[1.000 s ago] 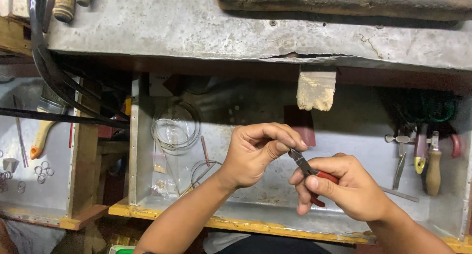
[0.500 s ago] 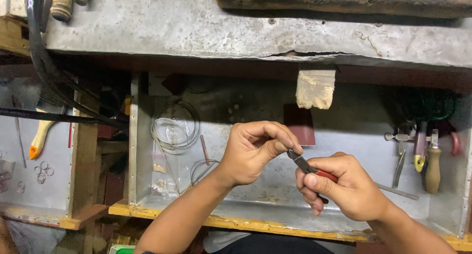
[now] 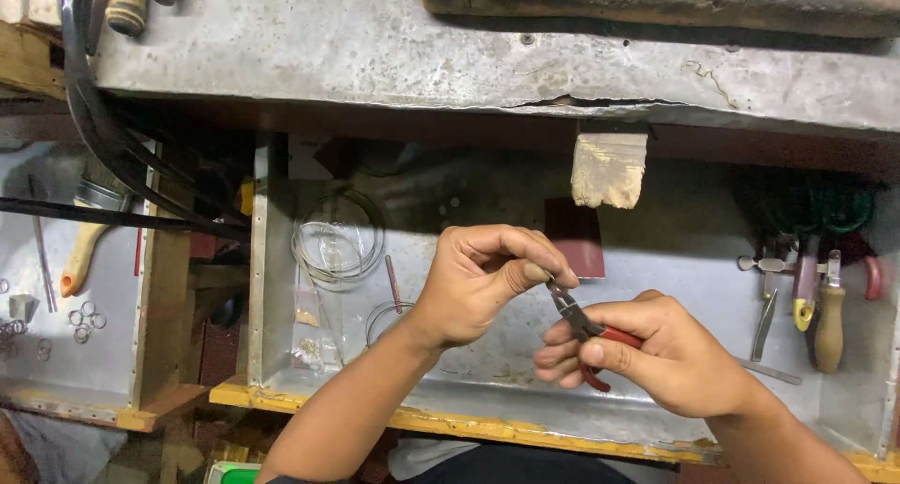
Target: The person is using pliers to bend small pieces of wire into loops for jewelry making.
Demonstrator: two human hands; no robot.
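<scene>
The right hand (image 3: 670, 357) is closed around the red-handled, dark steel small pliers (image 3: 583, 327), fingers wrapped over both grips low down, so the narrow nose points up and left toward the left hand (image 3: 483, 282). That left hand is pinched shut, thumb against forefinger, right at the tip of the pliers; what it pinches is too small to make out, though it is probably a bit of fine wire or a tiny ring. Both hands hover above the dull metal-lined tray (image 3: 469, 372) set under the edge of the worn grey table (image 3: 375, 44). The pliers look light, rigid and easy to steer, and the coated handles should give a sure, non-slip hold; gripping them near the ends gives the most squeeze at the nose. Whatever sits between the fingertips would be very light, easily bent and easy to drop, so it wants a firm pinch close to the pliers' tip. Thin coils of silvery wire (image 3: 337, 236) lie in the tray behind the left wrist, and several wooden- and coloured-handled hand tools (image 3: 816, 301) rest at the tray's right end.
</scene>
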